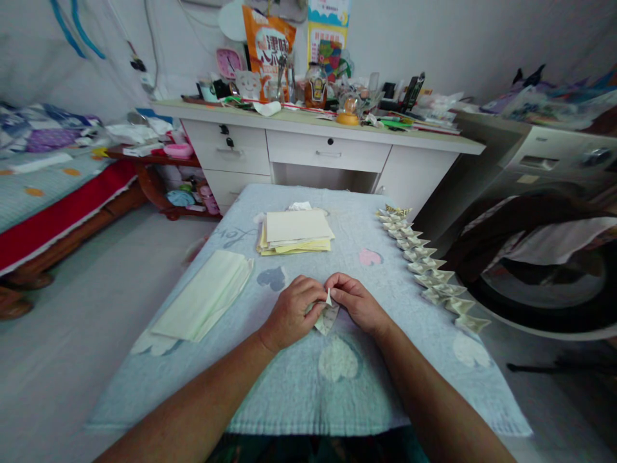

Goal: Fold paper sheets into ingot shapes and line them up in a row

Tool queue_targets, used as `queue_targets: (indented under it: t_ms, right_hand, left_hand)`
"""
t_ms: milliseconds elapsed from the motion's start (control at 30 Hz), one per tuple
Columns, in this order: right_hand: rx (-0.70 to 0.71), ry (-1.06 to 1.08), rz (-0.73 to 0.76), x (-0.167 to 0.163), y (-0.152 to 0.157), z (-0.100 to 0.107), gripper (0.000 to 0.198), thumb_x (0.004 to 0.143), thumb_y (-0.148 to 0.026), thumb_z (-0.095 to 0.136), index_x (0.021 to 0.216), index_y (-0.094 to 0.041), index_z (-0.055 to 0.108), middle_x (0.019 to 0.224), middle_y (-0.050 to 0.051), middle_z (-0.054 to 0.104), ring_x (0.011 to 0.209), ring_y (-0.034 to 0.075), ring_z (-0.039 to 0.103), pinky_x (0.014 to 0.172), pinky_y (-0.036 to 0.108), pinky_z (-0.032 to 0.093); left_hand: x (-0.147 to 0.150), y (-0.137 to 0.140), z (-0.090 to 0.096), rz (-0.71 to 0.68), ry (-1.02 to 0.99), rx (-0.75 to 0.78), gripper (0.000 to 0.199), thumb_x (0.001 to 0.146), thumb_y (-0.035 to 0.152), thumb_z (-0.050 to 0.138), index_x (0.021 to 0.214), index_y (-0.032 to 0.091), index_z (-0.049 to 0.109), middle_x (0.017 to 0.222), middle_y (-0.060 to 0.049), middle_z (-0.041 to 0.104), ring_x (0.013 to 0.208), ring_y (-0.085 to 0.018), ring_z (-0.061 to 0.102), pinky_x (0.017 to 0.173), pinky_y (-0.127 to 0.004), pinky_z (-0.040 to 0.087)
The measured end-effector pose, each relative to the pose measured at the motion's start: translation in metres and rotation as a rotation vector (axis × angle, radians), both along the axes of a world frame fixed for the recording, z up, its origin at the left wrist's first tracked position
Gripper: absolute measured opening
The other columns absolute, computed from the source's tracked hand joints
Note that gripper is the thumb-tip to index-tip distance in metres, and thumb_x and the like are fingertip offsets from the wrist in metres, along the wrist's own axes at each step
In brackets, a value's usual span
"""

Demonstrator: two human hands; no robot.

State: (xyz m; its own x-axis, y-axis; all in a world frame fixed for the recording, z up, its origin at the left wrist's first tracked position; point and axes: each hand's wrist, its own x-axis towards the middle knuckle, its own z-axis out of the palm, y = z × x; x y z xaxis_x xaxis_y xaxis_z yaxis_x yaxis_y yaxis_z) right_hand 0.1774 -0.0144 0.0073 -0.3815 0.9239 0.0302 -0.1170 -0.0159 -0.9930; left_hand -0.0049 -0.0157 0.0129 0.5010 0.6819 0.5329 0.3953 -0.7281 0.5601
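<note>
Both hands meet over the middle of the cloth-covered table and pinch one small folded piece of paper (328, 319). My left hand (297, 307) is closed on its left side, the fingers curled over the top. At its upper tip, my right hand (355, 301) pinches a narrow pale point between thumb and forefinger. Part of the paper is hidden behind the fingers. Beyond the hands lies a stack of cream and yellow paper sheets (299, 228). To the left rests a pile of long pale-green paper (205, 296). Along the right side runs a row of folded paper pieces (429, 267).
The table wears a light-blue cloth with heart patterns (284, 386). Behind it stands a white desk (328, 151) crowded with a jar (315, 87), an orange snack bag (270, 54) and small items. A washing machine (544, 167) is at right, a bed (53, 193) at left.
</note>
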Motion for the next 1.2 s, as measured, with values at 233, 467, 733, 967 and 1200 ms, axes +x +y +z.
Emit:
queue_targets:
  t_ms: [233, 467, 733, 967, 1200]
  right_hand:
    - [0.017, -0.015, -0.010, 0.000, -0.001, 0.000, 0.029, 0.080, -0.047, 0.064, 0.084, -0.019, 0.056, 0.070, -0.003, 0.046, 0.063, 0.011, 0.039, 0.058, 0.022, 0.032]
    - [0.069, -0.047, -0.013, 0.001, 0.000, 0.000, 0.022, 0.083, -0.041, 0.060, 0.086, -0.019, 0.055, 0.074, -0.002, 0.048, 0.066, 0.012, 0.042, 0.063, 0.024, 0.035]
    - [0.380, -0.374, -0.117, 0.014, -0.006, 0.009, 0.017, 0.074, -0.025, 0.060, 0.088, -0.020, 0.051, 0.086, 0.000, 0.049, 0.085, 0.017, 0.046, 0.078, 0.029, 0.037]
    - [0.538, -0.580, -0.160, 0.001, -0.007, 0.002, 0.008, 0.077, -0.017, 0.057, 0.084, -0.019, 0.053, 0.079, 0.000, 0.053, 0.074, 0.015, 0.050, 0.071, 0.027, 0.039]
    - [0.624, -0.688, -0.235, -0.001, -0.009, -0.002, 0.014, 0.075, -0.009, 0.052, 0.083, -0.019, 0.051, 0.075, -0.001, 0.052, 0.069, 0.013, 0.050, 0.066, 0.023, 0.038]
  left_hand:
    - [0.002, 0.001, 0.001, -0.037, -0.047, -0.049, 0.010, 0.082, 0.012, 0.055, 0.083, 0.019, 0.063, 0.084, -0.003, 0.063, 0.085, -0.017, 0.055, 0.079, -0.033, 0.046]
    - [0.002, 0.000, -0.001, -0.034, -0.075, -0.084, 0.010, 0.083, 0.012, 0.056, 0.084, 0.019, 0.062, 0.084, -0.003, 0.062, 0.086, -0.017, 0.054, 0.080, -0.032, 0.045]
    - [0.000, 0.002, -0.003, 0.079, -0.112, -0.068, 0.003, 0.084, 0.018, 0.059, 0.084, 0.019, 0.062, 0.086, -0.003, 0.061, 0.087, -0.018, 0.055, 0.081, -0.033, 0.045]
    - [0.000, 0.004, -0.007, 0.093, -0.125, -0.060, 0.003, 0.084, 0.018, 0.060, 0.083, 0.019, 0.063, 0.083, -0.002, 0.061, 0.085, -0.017, 0.055, 0.078, -0.031, 0.045]
    - [0.001, 0.004, -0.008, 0.093, -0.116, -0.012, 0.003, 0.085, 0.019, 0.062, 0.083, 0.018, 0.064, 0.082, -0.002, 0.061, 0.084, -0.016, 0.054, 0.076, -0.030, 0.044]
